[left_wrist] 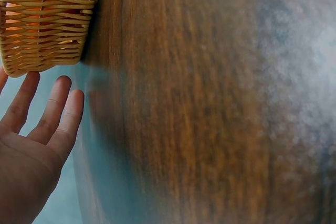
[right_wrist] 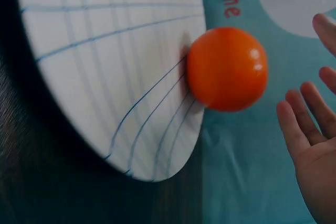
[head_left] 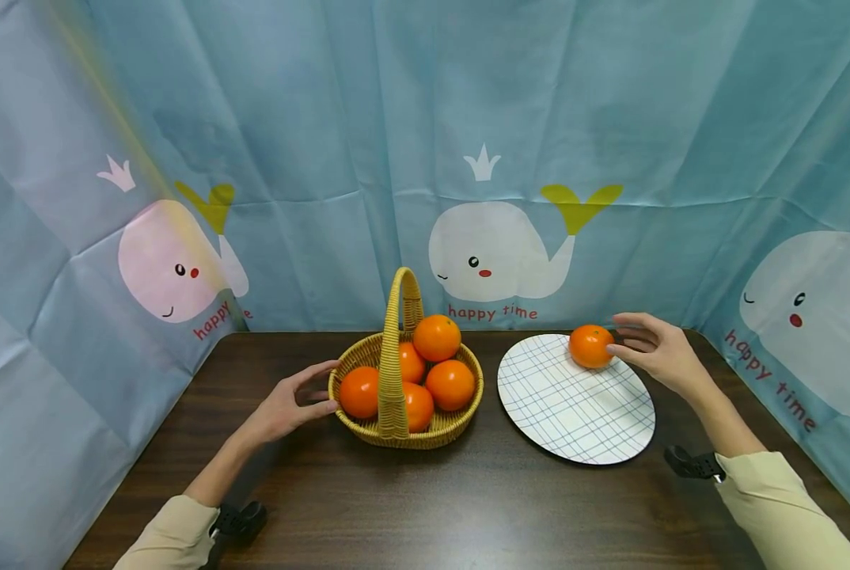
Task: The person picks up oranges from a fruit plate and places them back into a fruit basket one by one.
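At the left side of a yellow wicker basket, my left hand has its fingers extended, the fingertips at the rim. Several oranges fill the basket under its tall handle. In the left wrist view, the straight fingers of that hand reach the woven wall. One orange sits near the back of a round white plate with blue grid lines. Just right of it my right hand is spread, holding nothing. The right wrist view shows a gap between this hand and the orange.
Both things stand on a dark wooden table, the basket left of the plate. A light blue curtain with whale prints hangs behind and along both sides. Each wrist wears a black strap.
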A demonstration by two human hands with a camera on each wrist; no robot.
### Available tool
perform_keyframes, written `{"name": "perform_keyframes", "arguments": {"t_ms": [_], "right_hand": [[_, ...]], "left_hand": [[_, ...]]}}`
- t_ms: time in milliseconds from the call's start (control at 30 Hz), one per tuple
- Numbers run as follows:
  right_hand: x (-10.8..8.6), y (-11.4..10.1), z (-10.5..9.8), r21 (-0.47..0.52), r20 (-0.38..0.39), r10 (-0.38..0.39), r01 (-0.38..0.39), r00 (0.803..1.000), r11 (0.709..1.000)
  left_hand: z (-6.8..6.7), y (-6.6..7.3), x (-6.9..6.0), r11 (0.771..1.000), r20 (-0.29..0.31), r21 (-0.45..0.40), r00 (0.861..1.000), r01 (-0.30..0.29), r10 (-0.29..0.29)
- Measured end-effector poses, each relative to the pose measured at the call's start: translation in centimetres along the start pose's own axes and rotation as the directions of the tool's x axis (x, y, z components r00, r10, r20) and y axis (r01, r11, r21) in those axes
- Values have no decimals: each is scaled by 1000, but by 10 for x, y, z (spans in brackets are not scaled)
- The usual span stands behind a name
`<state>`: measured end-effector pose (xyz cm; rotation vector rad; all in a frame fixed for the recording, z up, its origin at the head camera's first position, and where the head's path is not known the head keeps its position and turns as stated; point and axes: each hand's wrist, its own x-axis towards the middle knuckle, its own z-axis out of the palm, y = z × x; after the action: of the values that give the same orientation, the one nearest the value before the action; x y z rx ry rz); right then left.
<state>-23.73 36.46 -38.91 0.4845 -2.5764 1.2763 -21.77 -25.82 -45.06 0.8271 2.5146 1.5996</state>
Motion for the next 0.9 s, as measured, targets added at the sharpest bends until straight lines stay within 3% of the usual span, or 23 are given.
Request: {"name": "perform_keyframes", "arguments": {"t_ms": [467, 733, 900], "right_hand": [[15, 30, 8, -69, 159, 105, -95, 982, 993], [27, 36, 16, -66, 172, 106, -96, 979, 993], [32, 35, 18, -129, 183, 124, -101, 975, 986]], "left_hand": [[0, 3, 0, 1000, 0, 2, 1000, -10, 10], [-1, 1, 0, 1000, 0, 8, 1000, 15, -15], [-1, 0, 0, 1000, 6, 3, 1000, 18, -18]]}}
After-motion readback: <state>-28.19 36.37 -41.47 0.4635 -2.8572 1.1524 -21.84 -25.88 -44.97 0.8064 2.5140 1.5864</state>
